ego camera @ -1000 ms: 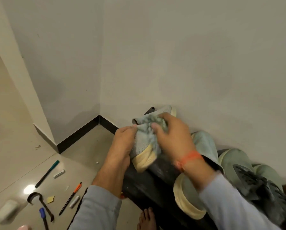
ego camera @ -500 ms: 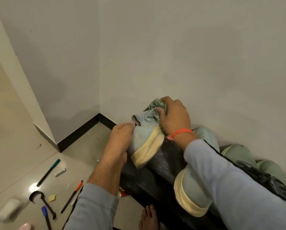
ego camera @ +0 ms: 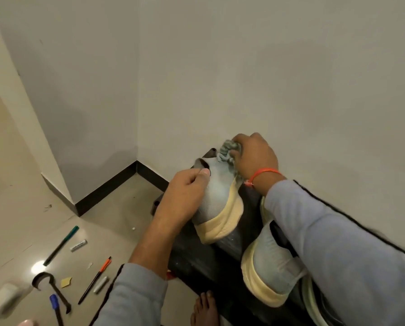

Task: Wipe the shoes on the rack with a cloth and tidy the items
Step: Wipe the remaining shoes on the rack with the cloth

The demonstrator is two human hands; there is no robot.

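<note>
A pale blue-grey shoe (ego camera: 216,196) with a cream sole lies on the top of the black shoe rack (ego camera: 222,260), toe toward the wall. My left hand (ego camera: 185,196) grips its heel collar, thumb at the opening. At the shoe's toe end, against the wall, my right hand (ego camera: 255,156) holds a bunched grey-green cloth (ego camera: 227,150). An orange band is on that wrist. The matching second shoe (ego camera: 269,267) lies beside it on the rack, partly under my right sleeve.
On the tiled floor at the left lie a green pen (ego camera: 61,244), an orange-capped pen (ego camera: 95,278), a blue pen (ego camera: 55,307), a black curved tool (ego camera: 52,288), an eraser (ego camera: 78,245) and paper scraps. A bare foot (ego camera: 205,309) stands beside the rack. More shoes sit at the right edge.
My right hand has moved the cloth from the middle of the shoe up to its toe end by the wall. My left hand keeps its hold on the heel.
</note>
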